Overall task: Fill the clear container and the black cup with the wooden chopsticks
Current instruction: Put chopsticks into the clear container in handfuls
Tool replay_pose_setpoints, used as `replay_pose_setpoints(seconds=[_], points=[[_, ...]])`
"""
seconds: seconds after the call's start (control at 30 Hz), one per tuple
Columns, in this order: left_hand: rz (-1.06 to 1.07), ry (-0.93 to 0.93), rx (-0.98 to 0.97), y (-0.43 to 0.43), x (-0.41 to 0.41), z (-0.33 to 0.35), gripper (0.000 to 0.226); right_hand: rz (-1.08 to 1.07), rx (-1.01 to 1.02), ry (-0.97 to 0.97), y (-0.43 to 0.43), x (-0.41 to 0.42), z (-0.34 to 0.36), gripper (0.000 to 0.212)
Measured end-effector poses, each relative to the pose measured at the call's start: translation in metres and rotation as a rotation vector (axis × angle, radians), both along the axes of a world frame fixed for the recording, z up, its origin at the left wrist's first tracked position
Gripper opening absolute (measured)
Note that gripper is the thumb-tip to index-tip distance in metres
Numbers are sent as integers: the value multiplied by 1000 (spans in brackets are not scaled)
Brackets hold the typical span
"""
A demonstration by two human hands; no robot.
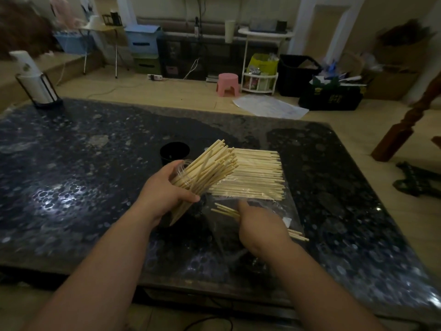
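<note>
- Left hand: fingers and thumb curled round the clear container.
- Clear container: tilted, mouth toward the far right, packed with wooden chopsticks that fan out past its rim.
- Right hand: fingers curled over a small bunch of loose chopsticks, low over the plastic wrapper.
- Chopstick pile: lies flat on the wrapper, just beyond both hands.
- Black cup: upright on the dark speckled surface, just behind the container.
</note>
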State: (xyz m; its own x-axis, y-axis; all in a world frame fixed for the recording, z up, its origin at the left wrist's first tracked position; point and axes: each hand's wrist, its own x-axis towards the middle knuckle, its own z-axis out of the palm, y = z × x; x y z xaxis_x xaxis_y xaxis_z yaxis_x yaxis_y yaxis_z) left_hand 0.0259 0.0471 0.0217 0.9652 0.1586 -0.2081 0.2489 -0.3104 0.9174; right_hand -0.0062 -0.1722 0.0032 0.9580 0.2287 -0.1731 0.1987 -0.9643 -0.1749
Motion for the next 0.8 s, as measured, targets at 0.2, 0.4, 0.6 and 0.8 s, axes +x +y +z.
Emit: replay_pose_setpoints(seconds=[0.2, 0.4, 0.6, 0.8], points=[[28, -21, -20, -1, -2, -2, 101, 33, -2, -320, -4, -11, 23, 40], [-35, -23, 17, 1, -5, 2, 90, 76, 67, -794, -13, 5, 24, 43], [-106, 2, 58, 5, -4, 3, 98, -23, 305, -1023, -22, 10, 29, 33], [-153, -4, 74, 6, -3, 2, 97, -12, 763, -1004, -11, 9, 43, 32]])
